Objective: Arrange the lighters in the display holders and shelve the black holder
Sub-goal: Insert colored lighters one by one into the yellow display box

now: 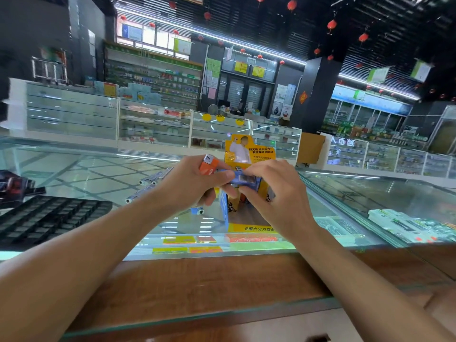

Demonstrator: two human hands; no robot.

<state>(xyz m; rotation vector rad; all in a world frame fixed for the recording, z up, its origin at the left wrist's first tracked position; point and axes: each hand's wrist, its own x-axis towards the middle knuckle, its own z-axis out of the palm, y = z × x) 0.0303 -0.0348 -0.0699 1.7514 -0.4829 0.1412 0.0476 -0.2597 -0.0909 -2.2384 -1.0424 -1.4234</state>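
Right above the yellow display holder (pixel 249 154) my left hand (pixel 195 183) grips an orange lighter (pixel 208 165) in reserve, while my right hand (pixel 274 191) pinches a blue lighter (pixel 243 180) for slotting in

Counts of lighters, display holders and hands at the glass counter.
Three lighters: one orange lighter (pixel 208 166), one blue lighter (pixel 243 180), one small blue lighter (pixel 197 211). Two holders: black holder (pixel 47 218), yellow display holder (pixel 249 150). Two hands.
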